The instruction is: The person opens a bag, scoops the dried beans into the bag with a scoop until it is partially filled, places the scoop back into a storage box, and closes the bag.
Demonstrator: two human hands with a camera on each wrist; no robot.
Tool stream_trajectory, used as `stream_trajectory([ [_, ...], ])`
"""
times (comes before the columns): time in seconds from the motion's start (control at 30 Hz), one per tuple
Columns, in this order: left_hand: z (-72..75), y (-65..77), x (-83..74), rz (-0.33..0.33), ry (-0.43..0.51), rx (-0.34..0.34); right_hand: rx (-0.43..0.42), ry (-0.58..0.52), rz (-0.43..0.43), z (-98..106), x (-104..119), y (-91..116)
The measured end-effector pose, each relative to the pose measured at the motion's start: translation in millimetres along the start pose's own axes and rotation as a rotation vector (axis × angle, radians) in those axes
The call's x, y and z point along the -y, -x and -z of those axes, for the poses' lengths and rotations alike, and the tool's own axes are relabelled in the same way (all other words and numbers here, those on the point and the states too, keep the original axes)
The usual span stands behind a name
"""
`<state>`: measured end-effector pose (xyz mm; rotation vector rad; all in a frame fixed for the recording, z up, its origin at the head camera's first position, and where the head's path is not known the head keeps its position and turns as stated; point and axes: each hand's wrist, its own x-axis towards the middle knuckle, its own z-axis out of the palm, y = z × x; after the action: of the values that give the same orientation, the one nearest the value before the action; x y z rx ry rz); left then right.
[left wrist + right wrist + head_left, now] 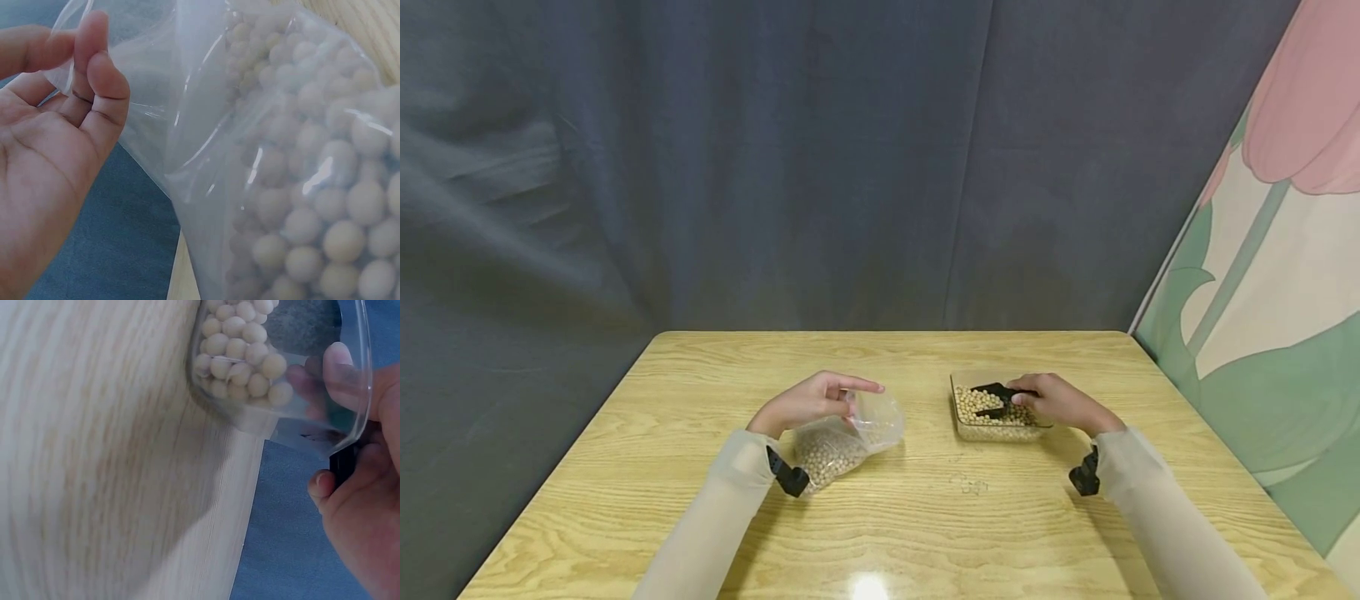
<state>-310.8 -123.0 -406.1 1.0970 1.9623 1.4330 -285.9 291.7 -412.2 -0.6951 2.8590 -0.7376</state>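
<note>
My left hand [808, 402] pinches the upper edge of a clear plastic bag [887, 423] between thumb and fingers, holding its mouth apart. Pale round beans [337, 240] fill the lower part of the bag, which lies on the table. To the right, my right hand [1062, 402] grips the handle of a black scoop [997, 389]. The scoop's head is down among the beans in a clear rectangular container [996, 433]. In the right wrist view, beans [234, 350] show through the container wall, with the right-hand fingers [340, 375] partly behind it.
The wooden table [865, 533] has faint dark marks [970, 483] in front of the container. A dark curtain [820, 167] hangs along the back and left. On the right stands a wall panel [1262, 300] painted with flowers. Bare tabletop separates the bag and container.
</note>
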Motion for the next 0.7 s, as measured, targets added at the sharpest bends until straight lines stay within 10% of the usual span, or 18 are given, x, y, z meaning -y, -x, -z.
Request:
stream_trajectory([
  [0.7,-0.2,1.5,-0.1,-0.004,-0.001,0.005,-0.012,-0.019,-0.005,1.5,-4.7,0.2],
])
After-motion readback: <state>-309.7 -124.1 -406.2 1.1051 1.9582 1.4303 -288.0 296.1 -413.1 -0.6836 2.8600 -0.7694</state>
